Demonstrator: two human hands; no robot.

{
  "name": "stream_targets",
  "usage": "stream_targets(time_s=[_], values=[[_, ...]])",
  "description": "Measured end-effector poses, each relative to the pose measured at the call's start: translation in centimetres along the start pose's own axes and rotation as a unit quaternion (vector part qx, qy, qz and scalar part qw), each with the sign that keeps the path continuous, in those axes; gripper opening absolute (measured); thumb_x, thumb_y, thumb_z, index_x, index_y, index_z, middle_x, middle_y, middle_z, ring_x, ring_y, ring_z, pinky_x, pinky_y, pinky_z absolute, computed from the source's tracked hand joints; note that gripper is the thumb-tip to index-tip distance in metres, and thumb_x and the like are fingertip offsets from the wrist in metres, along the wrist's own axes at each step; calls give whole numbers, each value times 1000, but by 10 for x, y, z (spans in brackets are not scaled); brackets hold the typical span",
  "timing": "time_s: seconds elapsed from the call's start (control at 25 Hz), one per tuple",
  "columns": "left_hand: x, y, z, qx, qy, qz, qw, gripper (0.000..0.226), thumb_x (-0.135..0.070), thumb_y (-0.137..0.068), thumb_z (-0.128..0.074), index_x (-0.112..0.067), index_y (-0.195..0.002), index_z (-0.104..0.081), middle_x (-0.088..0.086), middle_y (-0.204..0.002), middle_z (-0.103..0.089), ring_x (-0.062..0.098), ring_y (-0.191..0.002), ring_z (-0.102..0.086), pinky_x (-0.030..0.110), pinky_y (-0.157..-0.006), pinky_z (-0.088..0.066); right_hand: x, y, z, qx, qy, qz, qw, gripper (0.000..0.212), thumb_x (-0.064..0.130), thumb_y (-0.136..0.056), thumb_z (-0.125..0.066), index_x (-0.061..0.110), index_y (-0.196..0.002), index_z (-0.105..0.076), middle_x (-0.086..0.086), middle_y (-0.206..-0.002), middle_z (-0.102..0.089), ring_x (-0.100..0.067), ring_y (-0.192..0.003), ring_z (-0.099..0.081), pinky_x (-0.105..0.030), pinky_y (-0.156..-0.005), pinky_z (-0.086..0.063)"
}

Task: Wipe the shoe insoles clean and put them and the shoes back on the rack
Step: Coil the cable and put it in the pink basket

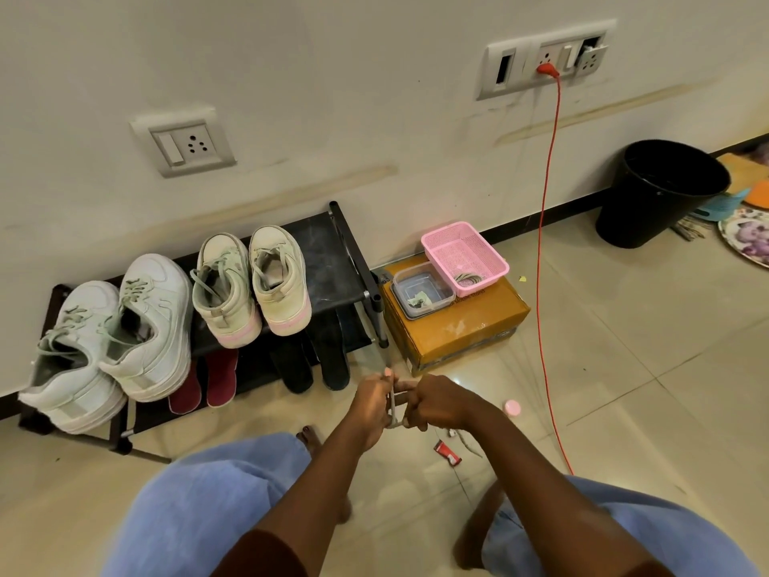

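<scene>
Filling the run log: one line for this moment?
left hand, right hand: gripping thin pale item | shoes: four on rack | insoles: below them

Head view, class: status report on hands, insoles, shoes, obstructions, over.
Left hand and right hand both grip a thin pale piece, edge-on. Four shoes on rack top; maroon insoles below them. Nothing between hands and rack.

Four shoes (279, 281) sit on the rack (333, 260) against the wall (333, 118) — insoles (222, 376) beneath; right of it, a box (457, 326) carries a basket (466, 256) and tub (422, 289).
</scene>
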State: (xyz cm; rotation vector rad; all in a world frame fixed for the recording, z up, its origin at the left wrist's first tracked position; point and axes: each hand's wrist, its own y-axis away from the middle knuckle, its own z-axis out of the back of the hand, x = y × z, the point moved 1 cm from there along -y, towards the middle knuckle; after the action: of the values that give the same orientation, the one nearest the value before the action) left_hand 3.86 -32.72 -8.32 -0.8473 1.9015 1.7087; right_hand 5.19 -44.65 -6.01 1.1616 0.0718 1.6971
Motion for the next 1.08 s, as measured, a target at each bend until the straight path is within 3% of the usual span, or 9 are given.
stream_targets(time_s=[0.16,0.4,0.52,0.6,0.68,0.8,0.88,0.96,1.08], values=[[-1,7,7,69,-163,19,984,32,-11,-97,-29,-12,-78,-56,4,-70,-59,13,-65,-55,26,-61,-32,4,-7,22,-34,36,42,998,19,4,-80,-63,0,-97,-71,-13,-90,-71,-10,-66,-53,-14,-60,-39],[-14,4,5,129,47,46,989,32,-20,-102,-25,-14,-85,-52,-3,-62,-38,7,-51,-32,22,-58,-32,-9,-18,33,-167,-117,84,975,13,1,-79,-67,4,-90,-73,-8,-87,-71,-8,-75,-62,-16,-72,-47],[-18,10,4,173,83,68,979,33,-26,-103,-28,-14,-83,-52,-5,-60,-32,6,-49,-29,27,-58,-43,-18,-21,19,-221,-319,53,920,15,-3,-81,-63,10,-83,-71,-5,-81,-70,-17,-79,-63,-22,-73,-50],[-23,12,2,185,131,62,972,31,-25,-102,-27,-12,-84,-49,-4,-58,-33,6,-47,-28,20,-48,-33,-24,-23,1,-219,-443,22,869,18,-1,-86,-58,12,-85,-71,-10,-82,-69,-24,-81,-62,-31,-74,-51],[-27,8,2,152,202,34,967,31,-23,-103,-27,-11,-83,-46,-3,-57,-35,5,-45,-29,16,-41,-27,-26,-23,-17,-192,-495,-8,847,20,0,-89,-52,9,-87,-70,-15,-81,-68,-28,-78,-59,-37,-73,-49],[-31,-2,2,85,327,-20,941,30,-22,-103,-28,-11,-81,-45,-1,-57,-38,8,-45,-35,19,-44,-36,-18,-16,-36,-130,-500,-35,856,22,0,-92,-48,8,-84,-67,-9,-70,-63,-17,-59,-53,-26,-60,-44],[-34,-8,4,48,345,-39,937,29,-22,-103,-29,-11,-83,-47,1,-63,-44,11,-55,-42,31,-62,-46,-13,-13,-42,-91,-453,-43,886,20,4,-92,-50,9,-83,-67,-6,-67,-62,-13,-53,-48,-21,-54,-40],[-34,-11,5,11,249,-51,967,27,-23,-103,-31,-10,-91,-52,5,-78,-59,15,-72,-56,39,-73,-46,-9,-12,-36,-73,-369,-49,925,16,6,-90,-54,9,-81,-68,-5,-64,-61,-11,-51,-46,-20,-50,-37],[-30,-8,6,3,49,-42,998,30,-24,-103,-29,-11,-88,-52,9,-95,-67,23,-91,-63,37,-74,-44,0,-12,-11,-62,-218,-37,973,15,4,-82,-59,8,-70,-67,-2,-61,-60,-11,-49,-47,-23,-51,-37]])
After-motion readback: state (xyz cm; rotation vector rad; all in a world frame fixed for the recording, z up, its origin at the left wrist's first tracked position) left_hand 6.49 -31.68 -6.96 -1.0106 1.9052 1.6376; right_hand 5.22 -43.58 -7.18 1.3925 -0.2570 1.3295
